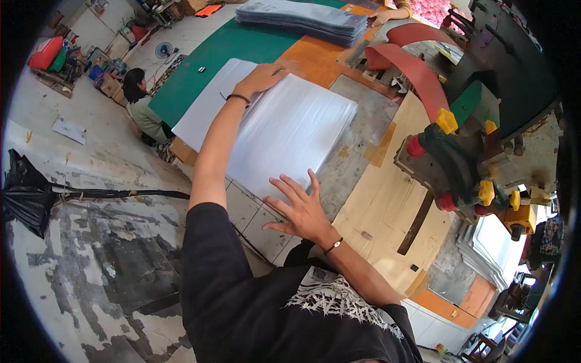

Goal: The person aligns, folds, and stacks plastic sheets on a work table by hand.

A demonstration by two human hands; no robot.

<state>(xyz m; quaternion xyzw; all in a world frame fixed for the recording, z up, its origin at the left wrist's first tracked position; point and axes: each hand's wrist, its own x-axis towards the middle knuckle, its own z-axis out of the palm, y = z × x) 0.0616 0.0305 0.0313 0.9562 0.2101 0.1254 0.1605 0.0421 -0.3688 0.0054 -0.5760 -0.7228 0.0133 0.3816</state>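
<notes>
A stack of shiny, pale translucent sheets [296,124] lies across the green and grey table surface in front of me. My left hand [263,78] rests at the far edge of the stack, its fingertips blurred, so its grip is unclear. Near the stack's closest corner is my right hand [302,209], fingers spread and nothing held. Another white sheet [212,100] shows to the left, partly under my left forearm.
A machine with yellow knobs [446,121] and red bands stands right of the wooden board [387,212]. A taller sheet stack [299,21] lies at the back, near another person's hand [390,15]. A person [142,106] sits at the left.
</notes>
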